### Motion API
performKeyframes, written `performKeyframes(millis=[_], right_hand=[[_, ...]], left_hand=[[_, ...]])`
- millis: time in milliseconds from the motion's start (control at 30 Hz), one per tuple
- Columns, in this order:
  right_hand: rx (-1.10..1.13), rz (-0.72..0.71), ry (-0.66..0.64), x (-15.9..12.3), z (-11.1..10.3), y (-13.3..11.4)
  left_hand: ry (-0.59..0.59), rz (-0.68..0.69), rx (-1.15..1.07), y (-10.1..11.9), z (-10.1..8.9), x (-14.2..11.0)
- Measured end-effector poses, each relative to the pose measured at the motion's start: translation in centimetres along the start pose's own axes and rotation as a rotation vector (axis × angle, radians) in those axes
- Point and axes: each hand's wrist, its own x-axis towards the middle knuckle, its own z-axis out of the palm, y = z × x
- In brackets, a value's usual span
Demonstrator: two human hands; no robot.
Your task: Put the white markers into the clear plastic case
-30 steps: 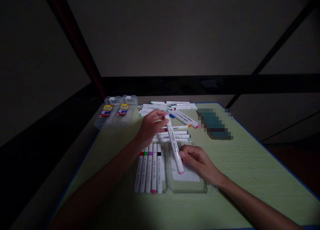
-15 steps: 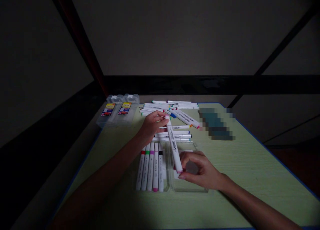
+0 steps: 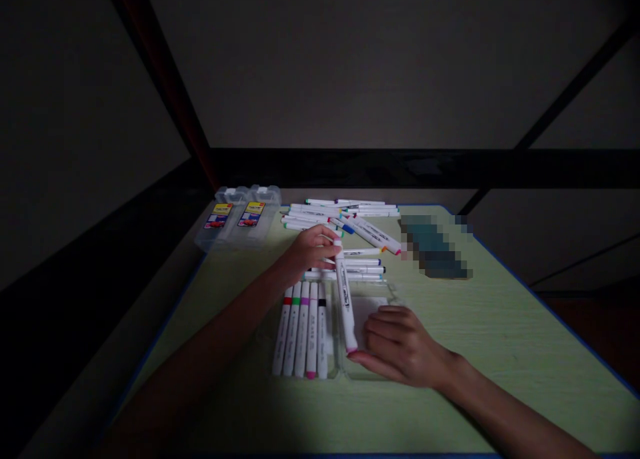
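Note:
My left hand (image 3: 314,251) pinches the upper end of a white marker (image 3: 344,296) with pink ends. The marker slants down toward me above an open clear plastic case (image 3: 370,374). My right hand (image 3: 403,346) is closed at its lower end, the thumb against the pink tip and the other fingers curled. In the left half of the case, several white markers (image 3: 300,332) lie side by side, with red, green, purple, pink and black bands. A white sheet (image 3: 367,309) shows in the right half, partly hidden by my right hand.
Several loose markers (image 3: 373,232) lie in a pile at the table's far side, more of them (image 3: 363,270) just behind the case. Two clear cases with labels (image 3: 250,216) stand at the back left. A blurred-out dark flat object (image 3: 433,246) lies right on the green table (image 3: 500,352).
The marker's lower end has swung slightly left and toward me. My right hand has turned, its fingers now more curled and its thumb under the tip. My left hand keeps its pinch.

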Motion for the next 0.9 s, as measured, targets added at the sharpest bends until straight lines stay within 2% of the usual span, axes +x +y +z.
performKeyframes(millis=[200,367,533,900], right_hand=[[-0.074,-0.049,-0.066,0.1,0.3,-0.9],[-0.074,-0.077,-0.153,0.3,0.5,-1.5],[-0.048,-0.070,-0.214,0.1,0.9,-1.6],[-0.028,-0.057,-0.285,0.0,1.1,-1.8]], left_hand=[[-0.083,-0.052,0.174,0.0,-0.7,0.1],[-0.110,0.028,0.325,-0.5,-1.4,0.6],[-0.159,0.051,0.384,-0.8,-1.6,0.7],[-0.150,0.052,0.610,-0.2,-2.1,0.7]])
